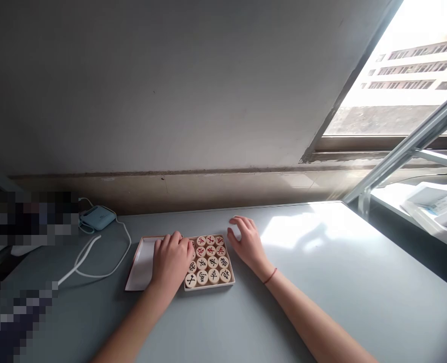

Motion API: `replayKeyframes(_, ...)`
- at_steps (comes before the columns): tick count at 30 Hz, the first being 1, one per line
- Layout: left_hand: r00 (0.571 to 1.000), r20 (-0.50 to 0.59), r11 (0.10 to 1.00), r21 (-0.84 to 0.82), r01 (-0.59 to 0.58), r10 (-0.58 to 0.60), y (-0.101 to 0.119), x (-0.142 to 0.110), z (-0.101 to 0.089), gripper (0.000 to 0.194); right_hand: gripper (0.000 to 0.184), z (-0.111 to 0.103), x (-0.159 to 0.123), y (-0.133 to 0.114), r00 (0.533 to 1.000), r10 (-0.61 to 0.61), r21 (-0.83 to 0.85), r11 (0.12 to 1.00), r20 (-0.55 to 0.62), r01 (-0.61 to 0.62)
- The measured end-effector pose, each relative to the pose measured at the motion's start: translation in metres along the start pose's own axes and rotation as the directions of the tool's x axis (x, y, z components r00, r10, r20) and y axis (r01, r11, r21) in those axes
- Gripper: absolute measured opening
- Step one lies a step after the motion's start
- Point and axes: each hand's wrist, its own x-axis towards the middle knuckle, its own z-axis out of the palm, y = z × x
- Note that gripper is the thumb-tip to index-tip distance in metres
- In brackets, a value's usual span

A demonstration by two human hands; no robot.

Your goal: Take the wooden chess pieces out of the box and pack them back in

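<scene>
Where discs [213, 275] crowd the box [210, 287] | pale, round | red-inked (nearer rows black)

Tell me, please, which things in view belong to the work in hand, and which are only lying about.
Seemingly in use:
round marked pieces
their box
shallow lid beside it

Lying about:
blue device
white cable
white boxes, far right

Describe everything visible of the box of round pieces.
The box is shallow, pale-rimmed, open-topped and roughly rectangular, lying flat on the grey desk. Inside, pale, wood-looking round pieces sit in rows, with red characters on the far ones, black on the near ones. The left hand covers part of its left side; whether they touch is unclear. The right hand is just beyond its right edge.
</scene>
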Motion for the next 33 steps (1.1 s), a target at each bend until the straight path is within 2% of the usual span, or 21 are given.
replayKeyframes(5, 0.997, 0.081, 0.999, -0.032, -0.002, 0.005, 0.003, 0.007, -0.001, 0.035, 0.018, 0.006, -0.004, -0.011, 0.997, -0.001, 0.107, 0.994, 0.08, -0.007)
replayKeyframes(12, 0.993, 0.108, 0.997, 0.067, 0.036, -0.043, 0.01, 0.012, -0.011, 0.041, 0.015, 0.005, -0.001, -0.006, 0.976, 0.165, 0.197, 0.962, 0.139, -0.19)
replayKeyframes(22, 0.985, 0.165, 0.998, 0.026, 0.055, -0.058, 0.01, 0.006, -0.009, 0.043, 0.017, 0.0, 0.0, -0.012, 0.97, 0.166, 0.194, 0.96, 0.179, -0.2)
replayKeyframes(25, 0.986, 0.156, 0.998, 0.001, 0.062, -0.062, 0.008, 0.006, -0.005, 0.039, 0.017, -0.001, 0.0, -0.011, 0.969, 0.167, 0.19, 0.961, 0.18, -0.201)
replayKeyframes(29, 0.994, 0.091, 0.997, -0.042, 0.06, -0.056, 0.005, 0.005, -0.001, 0.03, 0.018, 0.0, 0.0, -0.01, 0.972, 0.162, 0.201, 0.96, 0.171, -0.195)
replayKeyframes(33, 0.998, 0.057, 0.995, -0.095, 0.03, -0.025, 0.003, 0.004, 0.002, 0.024, 0.016, 0.003, -0.001, -0.007, 0.987, 0.111, 0.207, 0.969, 0.12, -0.134)
